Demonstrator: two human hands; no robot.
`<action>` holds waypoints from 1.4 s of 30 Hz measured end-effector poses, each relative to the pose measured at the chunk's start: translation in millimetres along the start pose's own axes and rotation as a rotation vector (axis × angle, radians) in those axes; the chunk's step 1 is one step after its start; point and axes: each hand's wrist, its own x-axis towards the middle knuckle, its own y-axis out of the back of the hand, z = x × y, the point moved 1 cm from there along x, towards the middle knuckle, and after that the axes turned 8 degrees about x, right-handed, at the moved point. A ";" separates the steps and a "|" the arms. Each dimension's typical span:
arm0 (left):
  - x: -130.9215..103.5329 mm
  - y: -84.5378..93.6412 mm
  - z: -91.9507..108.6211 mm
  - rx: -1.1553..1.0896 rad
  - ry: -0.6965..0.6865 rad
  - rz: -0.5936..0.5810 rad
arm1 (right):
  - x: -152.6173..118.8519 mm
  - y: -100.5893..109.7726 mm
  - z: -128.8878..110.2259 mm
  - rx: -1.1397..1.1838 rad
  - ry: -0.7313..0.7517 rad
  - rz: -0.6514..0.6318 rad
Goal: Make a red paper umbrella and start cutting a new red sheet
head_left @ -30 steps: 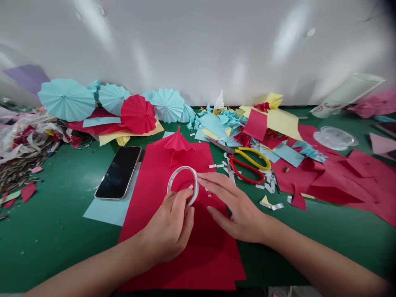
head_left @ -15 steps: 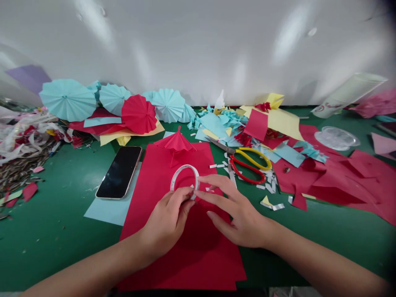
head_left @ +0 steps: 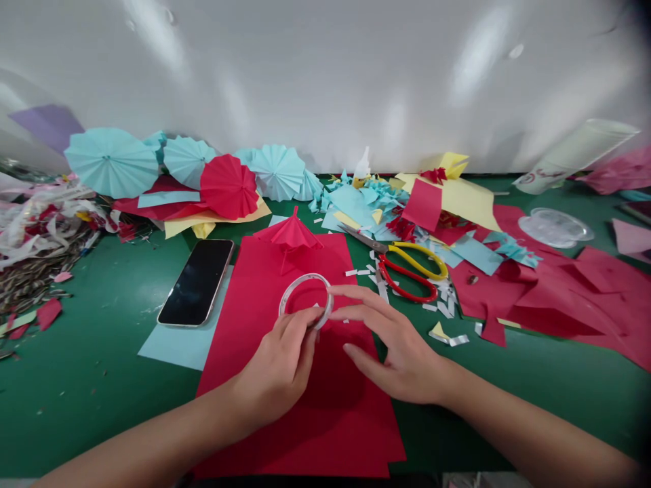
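Observation:
My left hand (head_left: 277, 366) is closed, pinching the lower edge of a thin white roll of tape (head_left: 306, 276) between thumb and fingers. The roll is tilted above the red paper sheets (head_left: 350, 423). My right hand (head_left: 399, 352) is open, its fingers stretched apart; the index and middle fingertips are at the roll's right rim, and I cannot tell whether they touch it. Just behind the roll stands a small red folded paper umbrella (head_left: 289, 234) on a thin stick.
Scissors (head_left: 414, 268) with one yellow and one red handle lie to the right among white scraps. A phone (head_left: 197, 281) rests on light blue paper at left. Pleated blue paper discs (head_left: 112, 163) line the wall. Red paper offcuts (head_left: 554, 291) and a clear plastic lid (head_left: 555, 227) are at right.
The tape roll has turned slightly, so its ring looks wider and sits a little further right. My right fingertips have shifted slightly right with its rim; the left hand still grips it.

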 end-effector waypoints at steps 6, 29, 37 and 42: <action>2.2 2.4 -2.6 0.112 0.014 0.081 | -2.4 0.5 -1.9 0.039 0.059 -0.007; -1.8 -0.4 8.0 0.035 -0.238 0.144 | -9.9 -16.9 -1.1 -0.367 0.244 0.232; -2.8 4.6 15.2 -0.028 -0.224 0.162 | -8.8 -19.6 -9.6 -0.329 0.277 0.304; 3.3 11.1 9.1 0.042 -0.135 0.273 | -13.6 -21.5 -10.1 -0.316 0.331 0.318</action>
